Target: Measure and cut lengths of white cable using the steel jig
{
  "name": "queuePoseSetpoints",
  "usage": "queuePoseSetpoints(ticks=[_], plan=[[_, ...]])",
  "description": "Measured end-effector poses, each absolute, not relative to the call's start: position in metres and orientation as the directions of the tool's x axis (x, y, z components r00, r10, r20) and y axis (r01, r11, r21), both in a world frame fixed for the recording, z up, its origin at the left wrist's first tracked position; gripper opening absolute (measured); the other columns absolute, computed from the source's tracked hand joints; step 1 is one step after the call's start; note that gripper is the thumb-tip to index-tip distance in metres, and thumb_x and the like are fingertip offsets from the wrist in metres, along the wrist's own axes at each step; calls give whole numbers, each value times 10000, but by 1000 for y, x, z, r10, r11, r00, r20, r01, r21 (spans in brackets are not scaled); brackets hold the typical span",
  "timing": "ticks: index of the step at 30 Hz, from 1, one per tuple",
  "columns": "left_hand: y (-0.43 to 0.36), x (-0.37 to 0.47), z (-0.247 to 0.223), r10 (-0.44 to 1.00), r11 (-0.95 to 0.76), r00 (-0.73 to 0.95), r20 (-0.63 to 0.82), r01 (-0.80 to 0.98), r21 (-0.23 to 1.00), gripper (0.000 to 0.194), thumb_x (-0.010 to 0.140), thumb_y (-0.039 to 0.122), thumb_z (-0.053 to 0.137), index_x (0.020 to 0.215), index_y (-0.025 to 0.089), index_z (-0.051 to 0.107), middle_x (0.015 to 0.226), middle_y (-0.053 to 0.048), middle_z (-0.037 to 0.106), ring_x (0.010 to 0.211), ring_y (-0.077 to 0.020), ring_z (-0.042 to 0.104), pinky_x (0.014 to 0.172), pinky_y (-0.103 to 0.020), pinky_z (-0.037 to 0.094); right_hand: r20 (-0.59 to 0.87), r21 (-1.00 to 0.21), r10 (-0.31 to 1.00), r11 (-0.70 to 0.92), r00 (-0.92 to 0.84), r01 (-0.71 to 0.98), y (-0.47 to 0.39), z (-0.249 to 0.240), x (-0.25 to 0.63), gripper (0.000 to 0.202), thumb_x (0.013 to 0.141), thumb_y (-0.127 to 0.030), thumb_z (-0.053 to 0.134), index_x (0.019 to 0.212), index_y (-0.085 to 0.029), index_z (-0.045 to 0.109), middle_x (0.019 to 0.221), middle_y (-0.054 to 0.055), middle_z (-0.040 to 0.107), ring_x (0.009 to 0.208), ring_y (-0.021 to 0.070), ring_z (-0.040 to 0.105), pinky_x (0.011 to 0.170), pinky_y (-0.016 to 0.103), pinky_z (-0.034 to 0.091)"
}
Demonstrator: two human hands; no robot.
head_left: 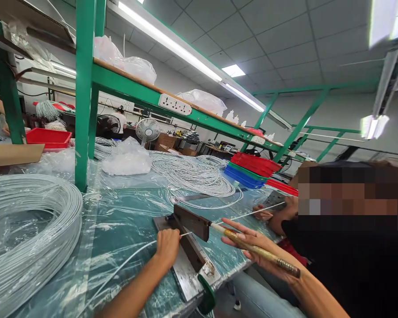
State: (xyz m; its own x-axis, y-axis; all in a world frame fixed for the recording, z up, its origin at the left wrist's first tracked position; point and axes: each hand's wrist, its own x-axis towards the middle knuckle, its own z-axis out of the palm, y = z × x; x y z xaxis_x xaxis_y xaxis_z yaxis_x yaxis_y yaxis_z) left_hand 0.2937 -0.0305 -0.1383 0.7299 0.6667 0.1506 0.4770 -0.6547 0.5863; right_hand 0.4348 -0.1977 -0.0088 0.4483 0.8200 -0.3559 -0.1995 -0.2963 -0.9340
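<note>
So the left hand (167,245) is clenched around a thin white cable (132,256), knuckles up, right beside the cutter (191,221); the cable trails off behind that hand toward the bottom of the view, and in front it runs in under the cutter's raised blade. The right hand (252,248) is at the cutter's long worn handle (263,255); its fingers are pretty much released, stretched out toward the blade instead of wrapped around, with the handle lying across the palm side.

The cutter sits on a metal plate (182,276) at the table edge, tilted a bit in view; a green clamp (207,295) is at the near end of the plate. Past the blade a white length stretches right to a co-worker's hands (262,213); can't tell exactly how those fingers hold it.

As for the rest, the table (132,207) is covered in clear plastic; there's a fat coil of white cable (64,225) on the left, more loops (195,176) farther back, and a puffy plastic bag (128,157) between them; red bins (255,164) are stacked above a blue bin (243,176) to the right of the loops; a green-framed shelf (129,86) with a power strip (174,104) runs overhead.
</note>
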Motion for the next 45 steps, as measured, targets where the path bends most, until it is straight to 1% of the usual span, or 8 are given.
queuePoseSetpoints(ticks=[5,8,13,18,24,34,38,45], plan=[[-29,303,-144,707,-574,700,99,486,659,116,818,134,528,802,140,642,862,-111,671,856,-249,622,638,-279,378,-425,-894,813,-446,398,-44,-202,1,436,712,721,-257,683,1330,-172,323,1311,136,483,774,154,662,450,149,539],[-22,307,-150,725,-519,684,80,466,717,72,787,163,576,747,157,635,819,-62,678,808,-196,619,617,-246,360,-463,-849,798,-524,386,64,-206,-5,433,672,765,-237,604,1337,-109,276,989,113,644,529,84,595,382,141,490],[-22,313,-154,769,-439,637,63,453,776,277,771,409,608,626,173,594,709,-23,657,698,-163,597,542,-236,311,-511,-716,705,-665,491,211,-206,-15,425,370,876,-223,377,1235,-137,369,590,-56,483,311,16,372,251,92,286],[-29,318,-148,834,-357,552,23,506,785,219,723,347,641,587,184,585,660,-18,646,672,-176,597,498,-246,260,-510,-625,714,-691,480,363,-204,-13,422,155,875,-294,382,943,-169,443,553,-89,361,305,8,265,261,113,231],[-29,321,-140,841,-362,540,25,528,768,161,715,300,624,601,190,599,690,-33,661,723,-201,619,546,-253,324,-443,-539,754,-656,485,529,-209,-22,424,238,833,-438,416,875,-204,426,505,-99,267,340,50,215,301,179,201],[-27,323,-140,823,-367,567,-16,554,747,187,720,329,609,590,198,578,678,-26,646,716,-196,610,553,-252,338,-211,-163,746,-663,631,730,-213,-32,410,270,869,-386,312,748,-192,454,734,84,592,670,207,528,590,312,296],[-28,321,-140,827,-365,562,-1,540,759,184,711,306,618,576,193,562,652,-25,626,703,-198,597,558,-256,325,-173,-214,756,-654,631,725,-223,-53,403,295,841,-426,295,790,-196,474,777,113,621,730,253,568,650,343,339],[-24,312,-146,822,-325,567,41,409,853,292,696,328,657,520,173,484,546,19,510,595,-148,511,529,-242,259,-81,-664,795,-493,601,562,-241,-133,404,395,755,-543,409,838,-187,560,752,80,615,711,235,563,661,325,437]])
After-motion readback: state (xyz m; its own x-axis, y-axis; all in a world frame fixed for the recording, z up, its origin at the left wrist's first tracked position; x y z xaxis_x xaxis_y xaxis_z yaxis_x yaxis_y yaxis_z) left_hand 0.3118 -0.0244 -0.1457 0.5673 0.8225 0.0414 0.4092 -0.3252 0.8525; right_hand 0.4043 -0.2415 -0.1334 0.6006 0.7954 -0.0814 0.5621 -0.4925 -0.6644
